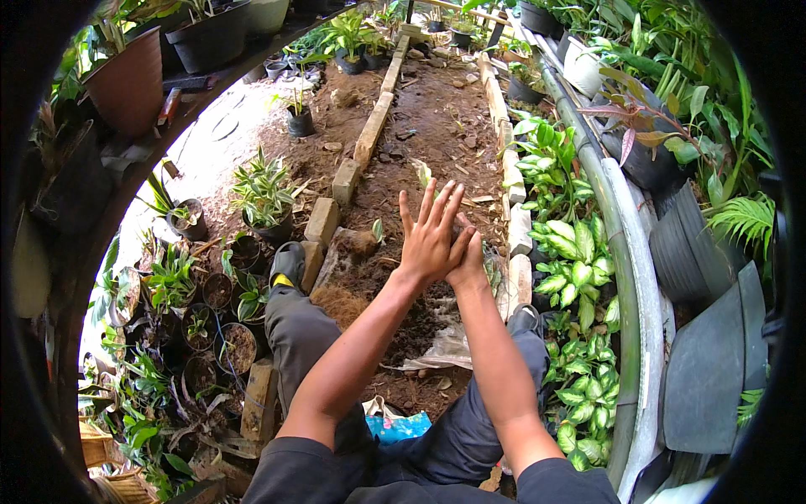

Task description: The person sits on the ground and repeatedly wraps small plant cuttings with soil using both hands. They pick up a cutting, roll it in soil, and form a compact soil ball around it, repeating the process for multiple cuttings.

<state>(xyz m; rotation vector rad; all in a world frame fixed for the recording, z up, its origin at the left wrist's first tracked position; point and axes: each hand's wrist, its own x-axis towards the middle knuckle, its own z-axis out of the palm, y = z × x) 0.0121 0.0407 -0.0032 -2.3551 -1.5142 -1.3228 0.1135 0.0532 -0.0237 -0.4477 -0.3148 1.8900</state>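
My left hand (431,233) is raised before me, its back towards me and its fingers spread, with nothing seen in it. Its palm side and thumb meet my right hand (470,259), whose fingers are partly hidden behind it. Below the hands, dark loose soil (409,331) lies on a crumpled plastic sheet (448,346) between my legs. A clump of brown fibre (340,304) rests at the left of the soil. Just beyond stands a small leaf cutting (377,230), near a fibrous root ball (356,242).
Rows of bricks (371,129) edge the dirt path. Potted plants (261,195) crowd the left, variegated leafy plants (576,252) the right. A bamboo pole (620,302) runs along the right side beside stacked black pots (692,246). Blue patterned fabric (400,428) lies between my thighs.
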